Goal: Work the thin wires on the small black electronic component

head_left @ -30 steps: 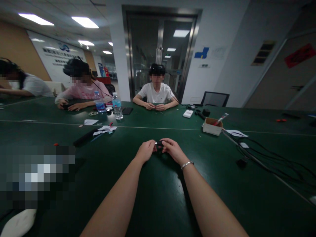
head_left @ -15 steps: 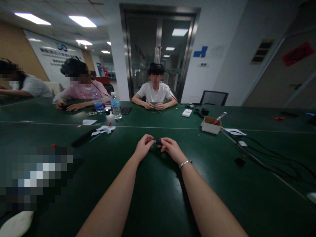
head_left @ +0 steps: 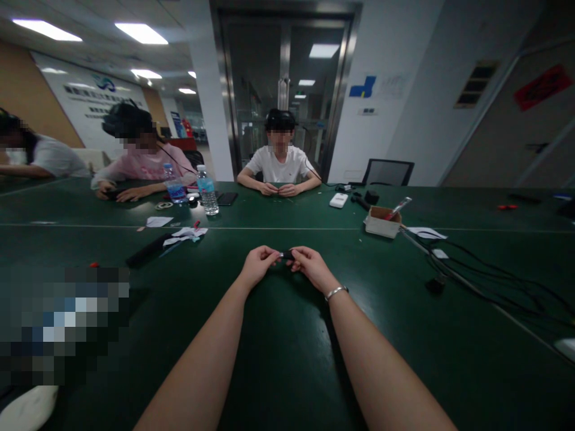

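Between my two hands, just above the green table (head_left: 283,359), is a small black stick with a silvery end (head_left: 286,255); it looks like a USB stick, though it is too small to be sure. My left hand (head_left: 259,265) pinches the silvery end between thumb and fingertips. Its black body sits in the closed fingers of my right hand (head_left: 311,267), which partly cover it. A silver bracelet (head_left: 336,292) circles my right wrist.
Right of my hands stands a small open carton (head_left: 383,222), with black cables (head_left: 489,269) beyond it. Crumpled papers (head_left: 186,235) and water bottles (head_left: 207,193) are on the left. A person (head_left: 281,161) sits opposite; two others sit at the far left.
The black stick now lies more level between my fingertips. Both hands keep their pinch, with only small finger shifts. My view has turned slightly, so the room sits a little further left and up.
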{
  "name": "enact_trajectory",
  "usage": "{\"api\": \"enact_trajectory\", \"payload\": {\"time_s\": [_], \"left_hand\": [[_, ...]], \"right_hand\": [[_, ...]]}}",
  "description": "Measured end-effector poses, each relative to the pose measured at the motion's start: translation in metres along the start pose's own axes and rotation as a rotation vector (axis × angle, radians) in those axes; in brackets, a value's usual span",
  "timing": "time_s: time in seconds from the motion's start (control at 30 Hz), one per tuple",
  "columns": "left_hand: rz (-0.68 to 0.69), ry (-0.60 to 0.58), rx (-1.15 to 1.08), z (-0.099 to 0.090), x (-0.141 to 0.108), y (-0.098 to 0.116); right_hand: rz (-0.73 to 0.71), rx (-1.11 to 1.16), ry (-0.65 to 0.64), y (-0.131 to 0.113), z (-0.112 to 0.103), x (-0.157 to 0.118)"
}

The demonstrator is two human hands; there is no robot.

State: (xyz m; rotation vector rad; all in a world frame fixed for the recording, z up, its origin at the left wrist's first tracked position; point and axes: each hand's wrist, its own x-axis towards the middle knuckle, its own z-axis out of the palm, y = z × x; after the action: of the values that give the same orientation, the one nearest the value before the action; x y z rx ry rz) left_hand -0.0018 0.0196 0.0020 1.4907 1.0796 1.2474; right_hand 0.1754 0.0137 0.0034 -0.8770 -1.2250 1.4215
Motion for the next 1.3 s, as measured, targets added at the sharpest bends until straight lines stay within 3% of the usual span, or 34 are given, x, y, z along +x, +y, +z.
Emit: {"api": "enact_trajectory", "payload": {"time_s": [0.97,1.17,1.3], "left_hand": [[-0.053,-0.042,0.166,-0.0007,-0.0002,-0.0025],[0.012,0.08,0.413,0.0018,-0.0021,-0.0023],[-0.036,0.133,0.419,0.0025,-0.0024,-0.0008]], "right_hand": [[-0.027,-0.019,-0.038,0.0052,-0.0021,0.0024],[-0.05,-0.072,-0.095,0.0045,-0.0019,0.0016],[-0.058,-0.094,-0.159,0.0031,-0.0022,0.0009]]}}
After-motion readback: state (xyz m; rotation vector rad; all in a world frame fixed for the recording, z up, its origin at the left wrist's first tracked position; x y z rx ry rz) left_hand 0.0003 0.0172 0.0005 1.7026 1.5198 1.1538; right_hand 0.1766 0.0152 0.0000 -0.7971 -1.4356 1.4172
